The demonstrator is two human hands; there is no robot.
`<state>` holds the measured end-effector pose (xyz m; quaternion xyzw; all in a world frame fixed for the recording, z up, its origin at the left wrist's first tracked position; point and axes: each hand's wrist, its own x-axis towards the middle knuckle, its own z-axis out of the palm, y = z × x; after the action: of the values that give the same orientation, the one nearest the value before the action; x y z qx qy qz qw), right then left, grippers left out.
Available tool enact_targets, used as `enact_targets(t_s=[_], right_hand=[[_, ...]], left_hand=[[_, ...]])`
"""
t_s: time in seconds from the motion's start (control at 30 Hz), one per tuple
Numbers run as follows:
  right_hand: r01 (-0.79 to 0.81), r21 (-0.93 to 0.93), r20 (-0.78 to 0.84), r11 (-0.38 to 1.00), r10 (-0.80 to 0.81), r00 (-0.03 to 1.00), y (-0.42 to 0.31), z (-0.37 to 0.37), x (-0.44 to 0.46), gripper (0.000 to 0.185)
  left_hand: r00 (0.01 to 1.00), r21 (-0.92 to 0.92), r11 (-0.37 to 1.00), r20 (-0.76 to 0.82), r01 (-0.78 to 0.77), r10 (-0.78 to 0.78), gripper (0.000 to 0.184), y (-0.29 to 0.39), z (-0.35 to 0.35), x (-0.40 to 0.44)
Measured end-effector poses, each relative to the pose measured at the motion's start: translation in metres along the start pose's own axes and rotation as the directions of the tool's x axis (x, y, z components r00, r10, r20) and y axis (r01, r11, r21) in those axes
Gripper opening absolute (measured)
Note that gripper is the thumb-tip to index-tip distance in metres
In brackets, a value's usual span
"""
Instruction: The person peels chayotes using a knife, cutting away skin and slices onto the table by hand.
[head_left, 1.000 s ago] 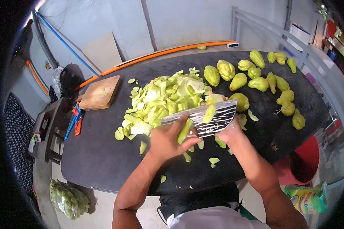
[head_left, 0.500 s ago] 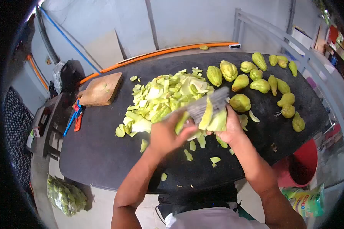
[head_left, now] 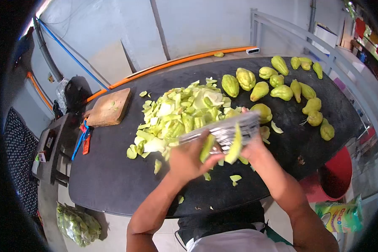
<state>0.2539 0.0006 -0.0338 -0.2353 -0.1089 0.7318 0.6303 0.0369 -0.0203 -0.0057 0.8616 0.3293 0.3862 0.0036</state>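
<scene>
My left hand (head_left: 190,161) is closed at the left end of a broad knife (head_left: 221,133), whose metal blade is smeared by motion. Its handle is hidden, and a green slice (head_left: 207,148) shows by the fingers. My right hand (head_left: 254,148) is closed around a chayote piece, mostly hidden behind the blade; a pale green strip (head_left: 235,147) stands out in front. Just beyond both hands lies a large heap of cut chayote slices (head_left: 185,111). Small scraps (head_left: 235,178) are scattered on the near side of the black table (head_left: 113,176).
Several whole chayotes (head_left: 282,92) lie on the table's right side. A wooden cutting board (head_left: 109,108) sits at the left edge, with a red-and-blue tool (head_left: 85,140) beside it. Below right stand a red bin (head_left: 342,176) and a green bag (head_left: 340,215); a filled plastic bag (head_left: 77,224) is lower left.
The blade has swung lower and now covers most of the piece in my right hand. My left hand has dropped a little. The whole view has shifted slightly.
</scene>
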Motion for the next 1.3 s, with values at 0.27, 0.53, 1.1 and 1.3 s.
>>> enact_targets(t_s=[0.27, 0.53, 1.1, 1.3], right_hand=[[-0.004, 0.099, 0.218, 0.995, -0.017, 0.976, 0.000, -0.010, 0.000, 0.047], [0.000, 0.082, 0.224, 0.997, -0.019, 0.974, 0.006, -0.019, 0.010, 0.045], [0.202, -0.080, 0.189, 0.976, -0.184, 0.965, 0.008, 0.003, -0.001, 0.049], [0.307, -0.188, -0.047, 0.933, -0.321, 0.946, 0.008, 0.006, -0.004, 0.036]], left_hand=[[0.951, 0.109, 0.946, -0.020, -0.305, 0.309, 0.091, 0.026, 0.005, 0.004], [0.948, 0.128, 0.939, 0.025, -0.318, 0.318, 0.090, 0.030, 0.005, 0.004], [0.970, 0.059, 0.970, -0.045, -0.235, 0.238, 0.084, 0.006, 0.000, 0.005], [0.999, -0.081, 0.996, 0.025, 0.027, -0.025, 0.075, -0.008, -0.003, 0.003]])
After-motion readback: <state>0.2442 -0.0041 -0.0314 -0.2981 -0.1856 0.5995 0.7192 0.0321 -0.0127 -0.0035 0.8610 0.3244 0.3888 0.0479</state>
